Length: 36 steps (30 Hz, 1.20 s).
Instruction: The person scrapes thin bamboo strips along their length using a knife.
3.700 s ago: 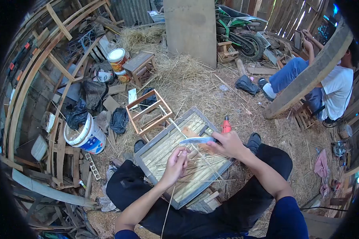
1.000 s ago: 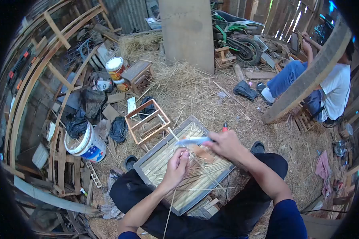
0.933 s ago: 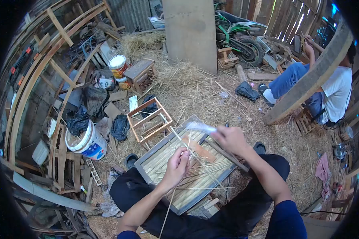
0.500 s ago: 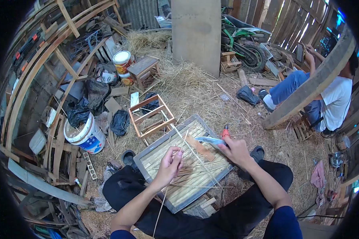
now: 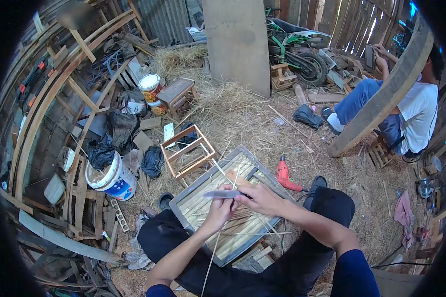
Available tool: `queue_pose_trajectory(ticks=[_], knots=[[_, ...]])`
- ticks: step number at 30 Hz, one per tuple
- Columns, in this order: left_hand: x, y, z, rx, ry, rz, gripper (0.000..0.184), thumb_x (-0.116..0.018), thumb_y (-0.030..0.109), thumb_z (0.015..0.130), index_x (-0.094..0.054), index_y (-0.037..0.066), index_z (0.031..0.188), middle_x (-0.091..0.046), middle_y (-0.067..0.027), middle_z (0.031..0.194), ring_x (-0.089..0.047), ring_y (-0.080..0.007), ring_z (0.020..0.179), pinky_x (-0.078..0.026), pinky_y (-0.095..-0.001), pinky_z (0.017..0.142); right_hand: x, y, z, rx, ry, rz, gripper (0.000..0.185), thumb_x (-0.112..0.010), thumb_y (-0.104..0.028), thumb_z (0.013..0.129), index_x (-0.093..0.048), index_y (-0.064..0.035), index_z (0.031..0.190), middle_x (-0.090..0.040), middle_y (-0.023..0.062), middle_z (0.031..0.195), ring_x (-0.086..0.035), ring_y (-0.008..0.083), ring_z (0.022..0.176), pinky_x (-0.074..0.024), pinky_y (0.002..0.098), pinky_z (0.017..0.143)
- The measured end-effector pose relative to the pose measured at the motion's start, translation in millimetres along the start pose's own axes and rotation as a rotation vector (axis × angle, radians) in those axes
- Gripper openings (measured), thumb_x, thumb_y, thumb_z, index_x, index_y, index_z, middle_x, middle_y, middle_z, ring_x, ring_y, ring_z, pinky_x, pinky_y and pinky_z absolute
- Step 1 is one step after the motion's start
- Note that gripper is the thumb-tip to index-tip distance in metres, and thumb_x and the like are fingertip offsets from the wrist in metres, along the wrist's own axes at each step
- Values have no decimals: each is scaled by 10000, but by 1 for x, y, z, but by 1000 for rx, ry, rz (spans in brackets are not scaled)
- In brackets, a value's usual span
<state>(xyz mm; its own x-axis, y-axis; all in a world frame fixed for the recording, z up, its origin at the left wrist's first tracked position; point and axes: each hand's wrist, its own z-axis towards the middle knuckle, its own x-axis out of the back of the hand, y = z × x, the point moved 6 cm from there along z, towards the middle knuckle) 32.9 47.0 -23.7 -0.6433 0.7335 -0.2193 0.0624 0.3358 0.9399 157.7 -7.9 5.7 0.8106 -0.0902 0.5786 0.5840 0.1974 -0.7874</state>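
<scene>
Currently, the right hand [image 5: 259,199] grips a knife [image 5: 217,194] beside the left hand [image 5: 220,215], which pinches a strip [image 5: 210,265] extending past the bench's [image 5: 233,243] near corner.

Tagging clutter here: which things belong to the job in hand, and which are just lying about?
Job, apparently: knife in right hand; thin strip in left hand; slatted board beneath; loose strips on it.

Apparently lying about: red drill; white bucket; motorbike; pink cloth.

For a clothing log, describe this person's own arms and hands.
The left hand and right hand wear no gloves. Both forearms are bare, with no watch or bracelet visible. The dark blue sleeves look plain and end around the elbows.
</scene>
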Motion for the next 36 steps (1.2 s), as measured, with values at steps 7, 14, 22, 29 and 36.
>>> queue_pose_trajectory(ticks=[7, 14, 22, 29, 36], knots=[[-6, 8, 8, 19, -48, -71, 87, -418, 193, 1030, -408, 139, 1097, -383, 23, 583, -306, -69, 409, -232, -233, 373, 10, -1, 15, -11, -1, -1, 374, -540, -413, 972, -587, -48, 908, -578, 211, 696, -577, 409, 569, -439, 459, 514], [-14, 6, 11, 58, -97, -199, 79, -387, 190, 1039, -410, 118, 1060, -334, 22, 557, -286, -79, 399, -241, -239, 369, 13, 10, 17, 13, 3, -70, 348, -585, -408, 944, -600, -66, 881, -555, 189, 579, -592, 394, 551, -433, 462, 492], [-10, 1, 11, -2, 47, -2, 179, -403, 243, 1051, -444, 69, 1035, -414, 16, 614, -347, -58, 443, -289, -230, 394, 26, 18, 15, 40, 56, -256, 300, -620, -367, 924, -587, -75, 866, -538, 147, 551, -576, 359, 515, -419, 442, 476], [0, 7, -2, -123, 102, 236, 198, -457, 231, 1042, -495, 40, 1076, -506, -6, 698, -443, -66, 573, -369, -272, 514, 41, 50, 6, -187, 146, -240, 356, -564, -419, 951, -630, -72, 902, -604, 202, 645, -611, 406, 610, -458, 482, 548], [-15, 10, -28, -161, -32, 238, 173, -456, 222, 1044, -462, 62, 1108, -483, 14, 659, -394, -44, 540, -300, -235, 481, 85, 78, -11, -438, 270, -272, 416, -515, -424, 971, -605, -33, 861, -597, 230, 655, -607, 424, 625, -459, 498, 581]])
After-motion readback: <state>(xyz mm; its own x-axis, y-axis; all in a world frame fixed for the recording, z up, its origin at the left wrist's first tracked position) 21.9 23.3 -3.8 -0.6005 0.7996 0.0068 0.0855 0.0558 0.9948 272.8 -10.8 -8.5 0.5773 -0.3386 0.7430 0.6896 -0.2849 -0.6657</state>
